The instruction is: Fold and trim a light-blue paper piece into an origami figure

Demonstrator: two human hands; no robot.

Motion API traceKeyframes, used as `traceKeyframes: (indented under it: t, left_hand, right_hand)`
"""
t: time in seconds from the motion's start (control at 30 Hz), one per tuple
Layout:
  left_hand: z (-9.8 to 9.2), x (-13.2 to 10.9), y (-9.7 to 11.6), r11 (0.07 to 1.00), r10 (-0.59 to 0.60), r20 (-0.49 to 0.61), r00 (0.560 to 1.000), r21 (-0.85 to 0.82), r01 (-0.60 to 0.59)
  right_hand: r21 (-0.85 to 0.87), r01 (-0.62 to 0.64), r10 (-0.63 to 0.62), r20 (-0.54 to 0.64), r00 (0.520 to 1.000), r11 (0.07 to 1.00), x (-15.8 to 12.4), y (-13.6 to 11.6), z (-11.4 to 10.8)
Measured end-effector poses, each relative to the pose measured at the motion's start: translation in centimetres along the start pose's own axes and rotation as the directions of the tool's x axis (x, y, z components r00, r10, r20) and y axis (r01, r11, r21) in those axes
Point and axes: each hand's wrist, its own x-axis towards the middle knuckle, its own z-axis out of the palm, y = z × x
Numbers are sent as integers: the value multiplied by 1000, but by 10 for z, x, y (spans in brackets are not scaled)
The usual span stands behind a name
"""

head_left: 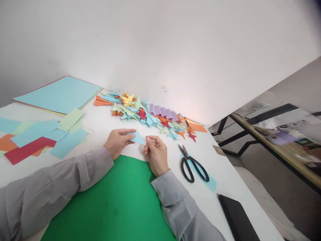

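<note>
I've got the green sheet [117, 201] under both wrists. The left hand [117, 140] and right hand [155, 154] each pinch an end of the small blue paper [138, 137], held just beyond the sheet's far edge. Mid-fold, I think: I'd line the edges up before pressing.

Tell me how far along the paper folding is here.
Done: a pile of folded shapes lies along the wall. In hand: the left hand and right hand pinch a small light blue piece above the green sheet; its folds are too small to judge. Remaining: flat cut strips lie unfolded, with a stack of sheets behind them. The scissors lie untouched.
</note>
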Motion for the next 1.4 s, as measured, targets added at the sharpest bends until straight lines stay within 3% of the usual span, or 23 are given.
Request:
traceKeyframes:
  t: [0.23,0.7,1.4]
  left_hand:
    - [3,-5,5,998,-32,20,999,55,31]
    - [-1,-3,1,951,73,77,994,294,-93]
    - [-3,-1,-4,929,129,40,991,345,-135]
  right_hand:
    - [-112,105,-89,142,986,988,-3,1,2]
    - [-131,47,-37,78,996,990,-4,0,6]
    - [-212,135,-127,54,990,968,-2,2,3]
